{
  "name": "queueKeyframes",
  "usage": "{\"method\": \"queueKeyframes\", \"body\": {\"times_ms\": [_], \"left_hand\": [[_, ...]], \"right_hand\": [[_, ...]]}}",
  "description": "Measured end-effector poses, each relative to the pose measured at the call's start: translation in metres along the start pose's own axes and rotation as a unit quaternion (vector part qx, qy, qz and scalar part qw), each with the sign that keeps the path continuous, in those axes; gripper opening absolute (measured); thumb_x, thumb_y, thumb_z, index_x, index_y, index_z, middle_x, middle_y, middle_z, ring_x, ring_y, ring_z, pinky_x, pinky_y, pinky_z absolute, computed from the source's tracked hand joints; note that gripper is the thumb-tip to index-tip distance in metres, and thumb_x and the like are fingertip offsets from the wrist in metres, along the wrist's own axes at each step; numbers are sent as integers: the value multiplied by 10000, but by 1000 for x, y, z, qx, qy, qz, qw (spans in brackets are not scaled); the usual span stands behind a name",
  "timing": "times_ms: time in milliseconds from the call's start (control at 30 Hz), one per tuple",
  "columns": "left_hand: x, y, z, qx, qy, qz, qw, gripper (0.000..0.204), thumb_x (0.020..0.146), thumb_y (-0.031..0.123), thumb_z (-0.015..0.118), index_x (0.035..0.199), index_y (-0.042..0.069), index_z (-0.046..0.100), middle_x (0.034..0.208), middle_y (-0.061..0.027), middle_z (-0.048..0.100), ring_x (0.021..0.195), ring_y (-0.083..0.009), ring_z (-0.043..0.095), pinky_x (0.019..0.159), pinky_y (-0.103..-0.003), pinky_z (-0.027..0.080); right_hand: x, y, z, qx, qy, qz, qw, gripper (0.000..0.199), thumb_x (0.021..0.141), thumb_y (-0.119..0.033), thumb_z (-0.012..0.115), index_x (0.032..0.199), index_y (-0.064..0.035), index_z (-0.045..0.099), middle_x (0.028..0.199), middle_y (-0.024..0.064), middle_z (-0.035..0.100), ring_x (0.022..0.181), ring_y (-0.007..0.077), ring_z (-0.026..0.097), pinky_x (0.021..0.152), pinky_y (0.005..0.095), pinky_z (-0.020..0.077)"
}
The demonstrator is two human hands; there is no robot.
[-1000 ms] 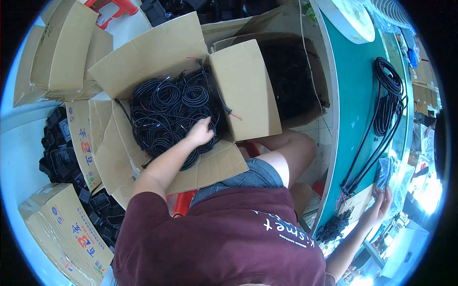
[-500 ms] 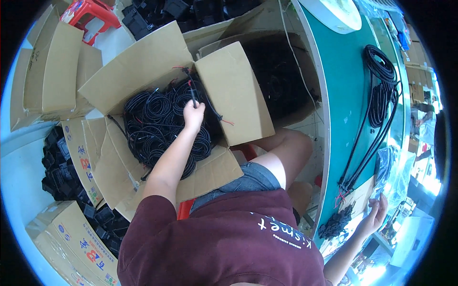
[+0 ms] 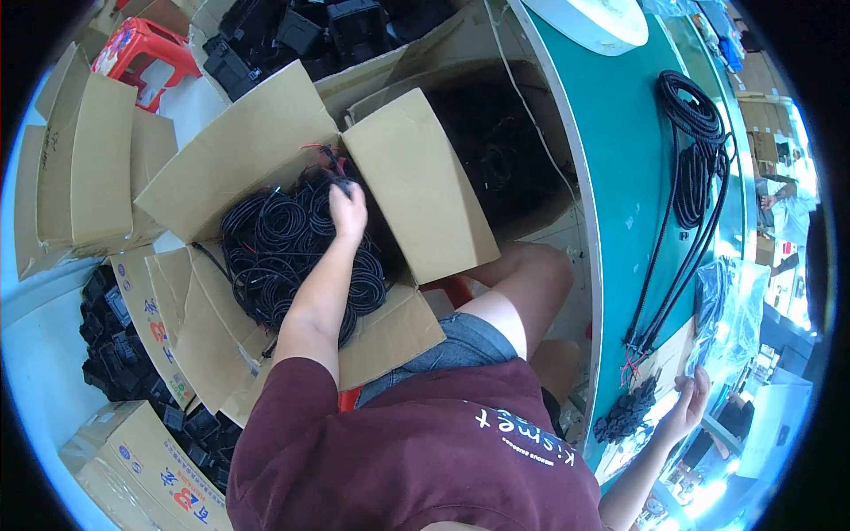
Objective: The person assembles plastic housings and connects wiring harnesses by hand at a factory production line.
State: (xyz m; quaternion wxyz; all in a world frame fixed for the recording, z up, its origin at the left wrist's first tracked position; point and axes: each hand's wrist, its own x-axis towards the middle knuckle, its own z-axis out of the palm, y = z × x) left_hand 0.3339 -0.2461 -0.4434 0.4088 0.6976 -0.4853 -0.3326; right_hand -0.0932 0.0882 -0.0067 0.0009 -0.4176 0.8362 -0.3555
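My left hand (image 3: 348, 215) is closed round part of a black cable (image 3: 340, 184) at the upper right of an open cardboard box (image 3: 190, 296). Thin red wire ends show just above the fist. Inside the box lie several coiled black cables (image 3: 283, 215), heaped together. Over on the bench at the right, my right hand (image 3: 689, 405) is raised with its fingers loosely bent and apart. It is nearest to a clear plastic bag (image 3: 730, 305) and a pile of small black parts (image 3: 627, 413); nothing shows in its grasp.
On the green bench (image 3: 611, 177) lie long looped black cables (image 3: 695, 177) with red wire ends. A white round object (image 3: 593, 22) is at its far end. Black plastic cases (image 3: 301, 31) fill a container beyond the box. A red stool (image 3: 146, 53) and cardboard cartons (image 3: 102, 168) stand left.
My left hand has moved slightly left and down with the cable, which now sits lower among the coils. My right hand has barely moved. The whole view has shifted a little.
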Motion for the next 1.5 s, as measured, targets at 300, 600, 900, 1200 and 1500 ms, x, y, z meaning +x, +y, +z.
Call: {"method": "queueKeyframes", "body": {"times_ms": [300, 600, 900, 1200, 1500], "left_hand": [[91, -56, 20, -234, -78, -120, 962, 404, 733, -42, 509, 1130, 18, 553, 975, -43, 583, 861, -169, 548, 788, -284, 422], [72, -64, 46, -278, -120, -286, 909, 360, 828, -64, 457, 1176, -6, 529, 1114, -124, 607, 1006, -237, 587, 870, -340, 464], [-13, -48, 33, -212, -73, -157, 962, 237, 923, 115, 549, 1131, 4, 523, 996, -64, 590, 958, -169, 537, 877, -311, 411], [-55, 33, -20, -250, 3, -184, 951, 152, 979, 171, 454, 919, 40, 501, 714, -48, 558, 614, -150, 519, 704, -308, 459], [-111, 159, -252, -370, -70, -73, 924, 202, 975, 256, 478, 909, 65, 483, 647, 10, 418, 529, -118, 391, 657, -354, 493]], "right_hand": [[-17, 14, -5, 6, -7, 39, 999, 197, 929, 1, 468, 1100, 17, 565, 1193, 115, 538, 755, 111, 564, 677, 234, 450], [-31, 27, -22, 4, 13, 78, 997, 200, 926, 8, 470, 1099, 6, 571, 1160, 115, 535, 735, 112, 568, 654, 231, 448], [-23, 37, -6, 30, -17, 75, 997, 185, 928, 18, 466, 1081, 19, 570, 1090, 91, 534, 745, 114, 566, 671, 224, 435], [-8, 24, -10, 99, -52, -26, 993, 199, 911, 50, 468, 1073, 8, 578, 1151, 129, 522, 764, 133, 571, 711, 257, 456], [-5, 42, -11, 179, -56, -26, 982, 202, 923, 23, 466, 1091, 8, 576, 1110, 113, 531, 774, 125, 577, 735, 251, 446]]}}
